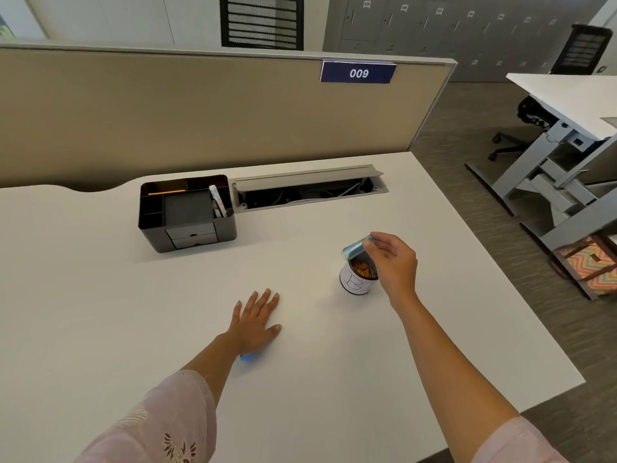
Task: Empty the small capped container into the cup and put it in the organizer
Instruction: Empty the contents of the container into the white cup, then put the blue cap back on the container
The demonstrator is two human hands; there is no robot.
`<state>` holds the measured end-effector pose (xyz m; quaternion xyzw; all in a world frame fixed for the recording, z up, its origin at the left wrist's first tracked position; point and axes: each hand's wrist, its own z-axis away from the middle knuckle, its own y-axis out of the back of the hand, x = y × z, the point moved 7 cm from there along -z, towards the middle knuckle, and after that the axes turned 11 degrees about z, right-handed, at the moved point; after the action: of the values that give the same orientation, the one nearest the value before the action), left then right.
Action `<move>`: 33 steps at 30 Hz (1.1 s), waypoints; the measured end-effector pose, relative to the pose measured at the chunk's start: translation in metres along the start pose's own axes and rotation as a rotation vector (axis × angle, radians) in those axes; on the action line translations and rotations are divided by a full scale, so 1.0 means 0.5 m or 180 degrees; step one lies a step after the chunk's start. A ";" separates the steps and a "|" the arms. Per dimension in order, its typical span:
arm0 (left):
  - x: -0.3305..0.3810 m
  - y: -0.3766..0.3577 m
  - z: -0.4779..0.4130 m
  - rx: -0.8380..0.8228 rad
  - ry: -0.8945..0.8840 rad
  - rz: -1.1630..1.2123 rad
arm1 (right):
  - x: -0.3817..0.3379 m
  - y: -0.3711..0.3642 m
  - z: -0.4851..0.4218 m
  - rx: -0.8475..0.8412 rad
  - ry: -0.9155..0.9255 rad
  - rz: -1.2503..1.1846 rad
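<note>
Right hand [394, 262] pinches the container [357, 250] between fingertips, tipped on its side with its mouth just over the cup [359, 277]. Container is clear and bluish, directly above the cup rim; touching or not, can't tell. Cup stands upright on the table [334, 362], white with a drawn mark on its side, brownish bits inside. Right hand sits just right of the cup, wrist behind it.

Left hand [255, 320] lies flat on the table, palm down, fingers spread, well left of the cup. Small blue thing [248, 357] peeks out beside its wrist, blurred, possibly the cap.

Organizer [187, 212] stands at the back left of the table, well apart from both hands, black, with open top compartments holding pens [218, 200] and a pencil [167, 192], drawers at front. Open cable tray [307, 190] just right of it.

Bare table lies between cup and organizer. Right table edge is near the cup; divider panel [200, 111] closes the far side.
</note>
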<state>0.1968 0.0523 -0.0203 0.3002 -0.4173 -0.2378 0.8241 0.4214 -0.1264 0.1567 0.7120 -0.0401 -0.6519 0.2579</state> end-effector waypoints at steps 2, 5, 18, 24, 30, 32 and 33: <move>0.005 0.012 0.007 -0.0042 -0.0069 0.0208 | -0.009 -0.015 0.013 -0.0003 -0.0049 -0.0190; -0.003 0.030 0.040 -0.0054 -0.0088 0.0955 | -0.022 -0.049 0.039 -0.0151 -0.0143 -0.0495; -0.127 0.023 0.209 0.0860 0.0349 0.2322 | 0.021 -0.235 0.228 -0.1120 -0.0685 -0.0551; -0.133 -0.013 0.237 0.0960 0.0508 0.1976 | 0.079 -0.257 0.297 -0.1090 -0.1103 -0.0678; -0.080 -0.014 0.238 0.1073 0.0243 0.1151 | 0.140 -0.258 0.343 -0.0956 -0.1668 -0.0816; -0.059 -0.010 0.229 0.1100 0.0106 0.0921 | 0.154 -0.255 0.350 -0.0906 -0.1787 -0.0863; -0.048 -0.008 0.223 0.1098 0.0068 0.0816 | 0.160 -0.253 0.353 -0.0880 -0.1838 -0.0890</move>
<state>0.0908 0.0320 0.0164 0.3838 -0.4778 -0.0528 0.7884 0.2303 -0.1040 0.0280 0.4552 0.0753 -0.8546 0.2382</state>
